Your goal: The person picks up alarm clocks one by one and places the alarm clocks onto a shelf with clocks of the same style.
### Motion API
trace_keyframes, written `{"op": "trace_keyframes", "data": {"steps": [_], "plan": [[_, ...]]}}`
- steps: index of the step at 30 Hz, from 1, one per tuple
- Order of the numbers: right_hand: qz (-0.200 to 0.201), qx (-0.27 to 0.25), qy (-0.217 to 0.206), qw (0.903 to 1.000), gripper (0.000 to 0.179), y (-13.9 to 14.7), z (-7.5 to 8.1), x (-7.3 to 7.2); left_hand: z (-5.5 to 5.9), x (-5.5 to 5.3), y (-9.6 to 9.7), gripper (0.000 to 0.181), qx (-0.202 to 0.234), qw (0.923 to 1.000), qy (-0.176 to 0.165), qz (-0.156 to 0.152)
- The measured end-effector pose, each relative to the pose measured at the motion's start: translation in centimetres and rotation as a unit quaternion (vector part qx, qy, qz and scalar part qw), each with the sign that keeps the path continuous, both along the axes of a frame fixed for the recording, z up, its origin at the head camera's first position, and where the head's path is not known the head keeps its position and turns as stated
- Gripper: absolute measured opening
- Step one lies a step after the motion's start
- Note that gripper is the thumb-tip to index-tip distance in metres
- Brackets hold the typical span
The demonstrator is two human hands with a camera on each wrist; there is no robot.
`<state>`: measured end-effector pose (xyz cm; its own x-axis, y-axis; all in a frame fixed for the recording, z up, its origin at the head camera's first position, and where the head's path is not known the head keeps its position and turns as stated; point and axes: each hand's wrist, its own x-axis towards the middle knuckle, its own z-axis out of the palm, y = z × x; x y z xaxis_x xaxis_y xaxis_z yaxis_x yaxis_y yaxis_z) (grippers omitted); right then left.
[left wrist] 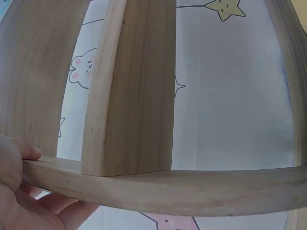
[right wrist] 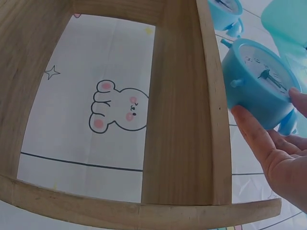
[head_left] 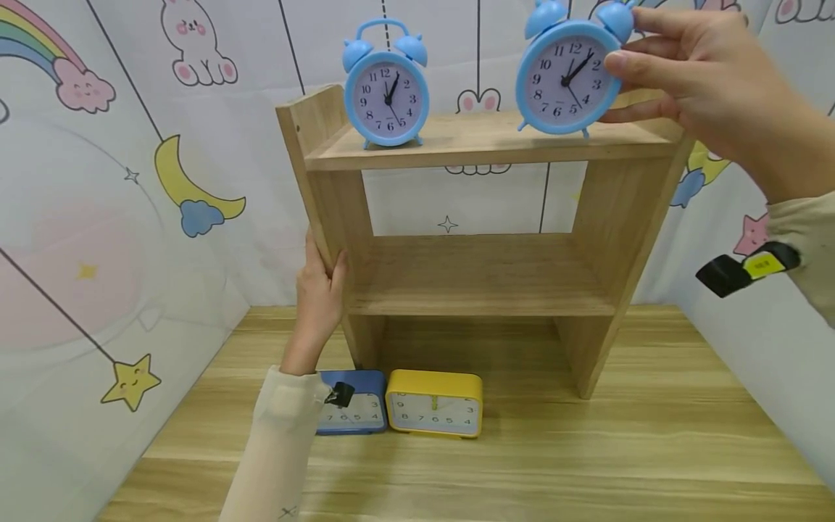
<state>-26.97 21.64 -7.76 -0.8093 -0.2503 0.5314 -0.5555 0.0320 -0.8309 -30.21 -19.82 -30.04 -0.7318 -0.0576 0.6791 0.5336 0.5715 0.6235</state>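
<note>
My right hand (head_left: 711, 80) holds a light blue twin-bell alarm clock (head_left: 554, 90) by its right side, thumb at the front rim and fingers behind. Its small feet hang at the top board of a wooden shelf (head_left: 483, 308), near the right end. In the right wrist view the same blue clock (right wrist: 259, 91) is close over that board. My left hand (head_left: 320, 297) grips the shelf's left side panel, thumb on the inner face; the left wrist view shows the fingers (left wrist: 76, 213) wrapped round behind the panel. A matching light blue alarm clock (head_left: 387, 98) stands on the top board at the left.
On the wood-grain table (head_left: 587, 464), a yellow rectangular clock (head_left: 433, 428) and a blue rectangular clock (head_left: 359, 428) stand side by side before the shelf's lower left. My left sleeve partly covers the blue one. A cartoon-printed cloth (head_left: 196, 290) surrounds the table.
</note>
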Motion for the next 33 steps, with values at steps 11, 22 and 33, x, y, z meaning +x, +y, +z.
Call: {"op": "trace_keyframes", "data": {"steps": [11,22,33], "plan": [[-0.035,0.040,-0.011,0.9985,0.062,-0.9,0.1,-0.7,-0.2,0.0,-0.1,0.060,0.006,0.9999,0.008,0.013],[-0.071,0.083,-0.024,0.9938,0.061,-1.2,0.1,-1.6,-0.3,-0.2,0.0,0.061,0.005,0.9999,0.010,0.013],[-0.079,0.117,-0.016,0.9899,0.062,-1.4,0.0,-2.3,-0.2,-0.2,0.0,0.060,-0.002,0.9997,0.013,0.018]]}}
